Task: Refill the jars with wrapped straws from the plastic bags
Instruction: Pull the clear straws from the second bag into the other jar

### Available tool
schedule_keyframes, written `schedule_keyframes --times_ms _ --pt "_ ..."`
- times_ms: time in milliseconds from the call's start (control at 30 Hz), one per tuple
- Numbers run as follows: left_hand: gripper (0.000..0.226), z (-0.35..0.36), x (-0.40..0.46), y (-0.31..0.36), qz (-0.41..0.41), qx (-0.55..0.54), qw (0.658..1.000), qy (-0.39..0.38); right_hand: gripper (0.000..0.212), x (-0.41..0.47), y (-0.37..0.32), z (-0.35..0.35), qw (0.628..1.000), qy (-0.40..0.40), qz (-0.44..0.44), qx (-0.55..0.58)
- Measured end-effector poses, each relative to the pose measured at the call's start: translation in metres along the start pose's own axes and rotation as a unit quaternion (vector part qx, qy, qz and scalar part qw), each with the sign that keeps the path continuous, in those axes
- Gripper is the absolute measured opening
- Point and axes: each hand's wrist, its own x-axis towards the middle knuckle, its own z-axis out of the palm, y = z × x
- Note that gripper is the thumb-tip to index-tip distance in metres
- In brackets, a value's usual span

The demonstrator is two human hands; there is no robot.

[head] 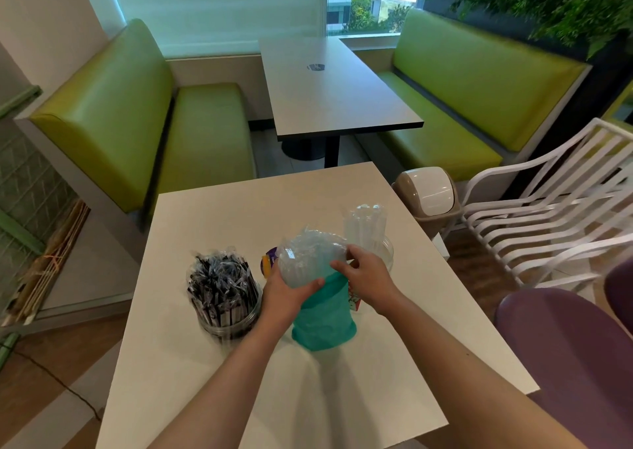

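**Both hands on the bag of teal straws**

The left hand and right hand each grip the crumpled clear top of a plastic bag of teal wrapped straws, held upright mid-table. Toward the table's left edge stands a jar packed with dark wrapped straws. Behind the right hand, near the right edge, a second jar holds clear wrapped straws.

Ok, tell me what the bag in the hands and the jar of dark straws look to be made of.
Bag: thin soft plastic film, teal below and clear, crinkled and glossy at the top, where the left hand and right hand grip it. Jar: clear and rigid, likely plastic, possibly glass; the dark straws show through its wall.
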Motion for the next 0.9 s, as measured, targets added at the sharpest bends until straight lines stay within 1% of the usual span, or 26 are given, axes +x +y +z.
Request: schedule_keyframes --times_ms 100,133,200,300,500,600,767,833,900 --pt "0.076 0.003 -0.002 0.003 0.009 0.000 1.000 0.001 0.030 -0.002 0.001 -0.002 1.000 -0.003 0.011 0.012" --pt "0.074 0.004 -0.002 0.003 0.013 -0.001 1.000 0.004 0.031 -0.002 0.001 -0.002 1.000 -0.002 0.017 0.020" --pt "0.075 0.006 -0.003 0.003 0.020 -0.002 1.000 0.007 0.025 -0.005 0.002 -0.002 0.999 0.005 0.021 0.025" --pt "0.081 0.010 -0.003 0.002 0.022 0.003 1.000 0.004 0.016 -0.010 0.002 -0.001 0.999 0.025 0.015 0.022" --pt "0.085 0.011 -0.004 0.001 0.024 0.023 0.999 0.011 0.011 -0.016 -0.001 -0.005 0.999 0.013 0.014 0.039" --pt "0.085 0.014 -0.004 0.003 0.038 0.032 0.999 0.016 0.015 -0.016 -0.007 -0.009 1.000 0.012 0.004 0.027" --pt "0.087 0.017 -0.004 0.008 0.051 0.047 0.997 0.033 0.039 -0.012 -0.024 -0.020 0.995 0.066 -0.044 -0.065" --pt "0.086 0.016 -0.003 0.009 0.050 0.052 0.997 0.033 0.040 -0.010 -0.033 -0.026 0.994 0.073 -0.056 -0.066" --pt "0.087 0.016 -0.003 0.010 0.045 0.055 0.997 0.028 0.038 -0.009 -0.040 -0.030 0.996 0.065 -0.050 -0.037"
